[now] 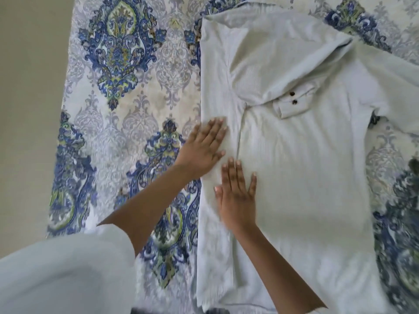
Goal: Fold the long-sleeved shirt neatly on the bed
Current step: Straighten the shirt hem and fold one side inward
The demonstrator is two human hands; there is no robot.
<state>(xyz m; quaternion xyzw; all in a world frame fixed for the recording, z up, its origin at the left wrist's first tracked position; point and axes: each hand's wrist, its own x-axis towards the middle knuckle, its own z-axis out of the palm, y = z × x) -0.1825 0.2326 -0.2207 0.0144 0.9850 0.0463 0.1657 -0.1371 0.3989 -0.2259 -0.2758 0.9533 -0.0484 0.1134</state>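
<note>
A pale grey-white long-sleeved shirt [294,166] lies flat on the bed. Its left side is folded inward along a straight edge. One sleeve is laid across the chest, and its cuff [292,103] with two dark buttons rests near the middle. The other sleeve runs off toward the upper right. My left hand [204,146] lies flat with straight fingers on the folded left strip. My right hand [235,193] presses flat on the shirt just below and to the right of it, fingers spread.
The bed cover [127,87] has a blue, green and grey paisley pattern. Its left edge runs down the frame, with plain beige floor [27,87] beyond. My own pale sleeve [63,268] fills the lower left corner.
</note>
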